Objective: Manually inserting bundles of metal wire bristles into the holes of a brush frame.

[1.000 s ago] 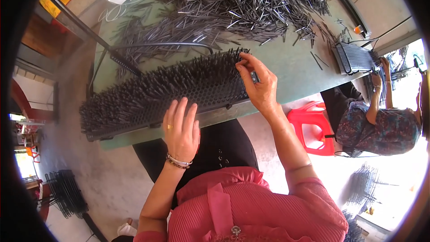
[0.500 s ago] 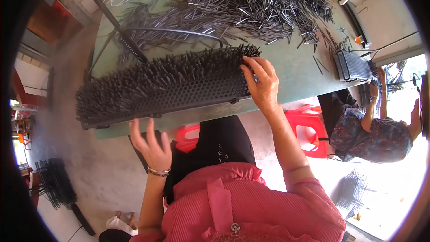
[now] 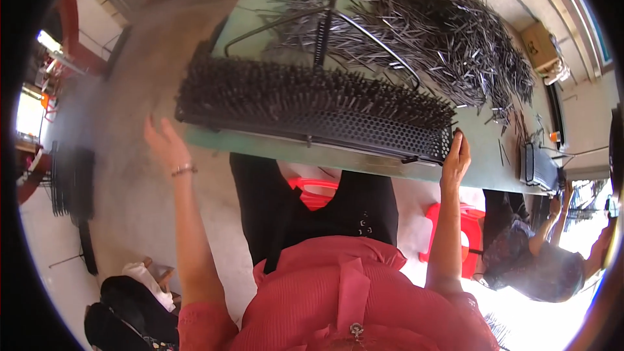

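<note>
A long black perforated rack (image 3: 383,131) lies along the near edge of the green table. Its rows of holes are mostly filled with upright thin black sticks (image 3: 273,88), and bare holes show toward the right and front. At the rack's right end, my right hand (image 3: 457,161) grips the end edge, thumb and fingers pressed to it. Out past the left end is my left hand (image 3: 168,148), in the air with its fingers stretched apart, holding nothing. A gap separates it from the rack.
A big heap of loose black sticks (image 3: 448,32) covers the back of the green table (image 3: 253,19). Behind the rack rises a black metal stand (image 3: 323,36). At the right, a co-worker (image 3: 533,253) handles another rack (image 3: 538,166) near a red stool (image 3: 469,234).
My left hand has moved outward, away from the rack's front edge. My right hand has come down from the sticks to the rack's right end. The head view has shifted, so the rack appears more level.
</note>
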Tool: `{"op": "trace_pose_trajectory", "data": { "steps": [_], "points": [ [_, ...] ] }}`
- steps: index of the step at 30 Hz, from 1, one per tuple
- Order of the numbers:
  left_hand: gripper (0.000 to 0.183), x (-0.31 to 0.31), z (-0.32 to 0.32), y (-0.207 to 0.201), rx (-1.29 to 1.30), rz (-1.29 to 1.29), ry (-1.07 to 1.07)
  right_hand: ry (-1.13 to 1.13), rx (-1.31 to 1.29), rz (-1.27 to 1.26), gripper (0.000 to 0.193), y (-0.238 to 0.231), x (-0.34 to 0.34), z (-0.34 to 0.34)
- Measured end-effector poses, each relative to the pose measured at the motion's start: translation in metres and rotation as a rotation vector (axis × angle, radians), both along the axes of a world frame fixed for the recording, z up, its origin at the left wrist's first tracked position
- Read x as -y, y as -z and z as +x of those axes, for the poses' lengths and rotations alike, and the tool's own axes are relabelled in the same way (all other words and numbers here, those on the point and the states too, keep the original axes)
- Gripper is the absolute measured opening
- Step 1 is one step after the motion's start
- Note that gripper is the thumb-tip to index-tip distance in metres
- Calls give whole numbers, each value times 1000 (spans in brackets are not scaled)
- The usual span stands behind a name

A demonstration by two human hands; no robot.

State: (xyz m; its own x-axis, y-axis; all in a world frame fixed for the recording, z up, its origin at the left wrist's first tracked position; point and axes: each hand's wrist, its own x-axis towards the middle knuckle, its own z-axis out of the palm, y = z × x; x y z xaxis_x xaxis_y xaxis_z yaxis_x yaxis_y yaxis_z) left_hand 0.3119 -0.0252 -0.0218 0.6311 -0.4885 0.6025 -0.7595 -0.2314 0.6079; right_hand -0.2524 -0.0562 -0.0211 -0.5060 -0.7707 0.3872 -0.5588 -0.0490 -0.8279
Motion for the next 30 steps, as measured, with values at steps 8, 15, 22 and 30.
{"op": "trace_pose_trajectory", "data": {
  "steps": [8,15,22,30],
  "points": [
    [50,34,8,30,-259,75,130,-54,434,161,48,-2,2,16],
    [25,24,-137,-140,-159,-111,680,24,-51,108,26,7,9,-55],
    [35,174,-331,-191,389,448,1451,120,-21,79,16,28,14,-74],
    [109,315,-424,-33,943,1461,1085,81,21,104,8,29,22,-71]
  ]
}}
